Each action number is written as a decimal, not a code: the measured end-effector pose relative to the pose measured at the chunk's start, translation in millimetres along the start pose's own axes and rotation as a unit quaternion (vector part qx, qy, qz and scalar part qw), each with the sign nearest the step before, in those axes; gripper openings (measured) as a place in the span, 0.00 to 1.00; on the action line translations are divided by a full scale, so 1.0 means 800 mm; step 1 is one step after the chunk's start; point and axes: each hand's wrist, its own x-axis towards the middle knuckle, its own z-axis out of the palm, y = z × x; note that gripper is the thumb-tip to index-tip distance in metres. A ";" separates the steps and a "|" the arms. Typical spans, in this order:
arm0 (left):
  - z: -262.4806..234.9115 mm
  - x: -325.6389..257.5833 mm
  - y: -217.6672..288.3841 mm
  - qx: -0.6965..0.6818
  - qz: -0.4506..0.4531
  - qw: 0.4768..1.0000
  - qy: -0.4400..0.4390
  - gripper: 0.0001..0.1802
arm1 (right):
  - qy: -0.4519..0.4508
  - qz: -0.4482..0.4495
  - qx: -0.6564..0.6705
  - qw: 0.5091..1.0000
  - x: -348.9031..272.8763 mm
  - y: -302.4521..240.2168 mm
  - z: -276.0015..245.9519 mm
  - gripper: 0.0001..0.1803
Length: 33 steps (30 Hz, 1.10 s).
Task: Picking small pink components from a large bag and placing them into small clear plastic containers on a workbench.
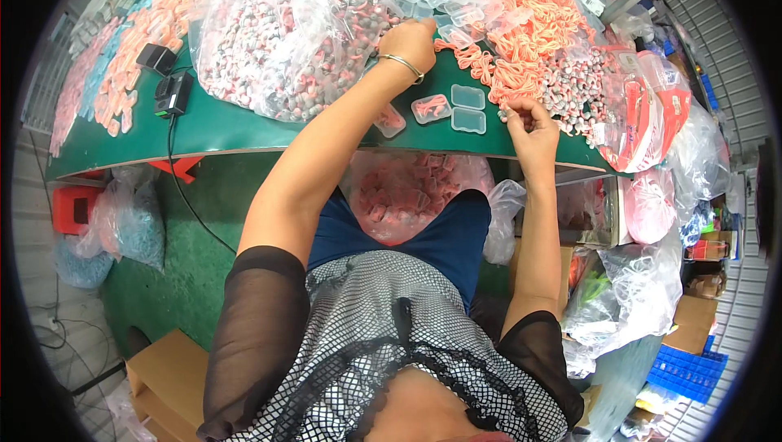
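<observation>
On green tabletop (pixel 224 129), an open case (pixel 468 121) stretches lengthwise away; right fingers (pixel 529 105) pinch a plug (pixel 503 114), left fingers (pixel 425 26) unclear

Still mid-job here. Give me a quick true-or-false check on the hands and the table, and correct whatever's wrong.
1. The right hand is closer to the table's near edge than the left hand. True.
2. The bracelet is on the right wrist. False: the bracelet is on the left wrist.
3. The open case lies to the right of the filled case beside it. True.
4. The big bag is right of the orange cords. False: the big bag is left of them.
5. The tabletop is green. True.
</observation>
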 end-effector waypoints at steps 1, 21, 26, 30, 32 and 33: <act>-0.006 -0.006 0.004 -0.001 0.003 1.000 -0.002 0.08 | 0.003 0.002 -0.001 1.000 -0.003 -0.005 -0.001 0.06; -0.029 -0.126 0.064 -0.056 0.162 0.985 -0.032 0.06 | -0.029 -0.257 -0.342 0.903 -0.026 -0.015 0.028 0.04; -0.033 -0.122 0.064 -0.034 0.173 0.983 -0.050 0.14 | -0.082 -0.228 -0.359 0.901 -0.011 -0.012 0.019 0.04; -0.035 -0.120 0.062 -0.012 0.183 0.980 -0.075 0.18 | -0.008 -0.225 -0.379 0.898 0.034 -0.019 0.030 0.07; -0.036 -0.120 0.062 0.003 0.186 0.978 -0.098 0.19 | 0.006 -0.248 -0.456 0.855 0.056 -0.004 0.041 0.08; -0.035 -0.122 0.060 -0.003 0.184 0.979 -0.092 0.20 | 0.019 -0.269 -0.527 0.806 0.064 0.005 0.047 0.09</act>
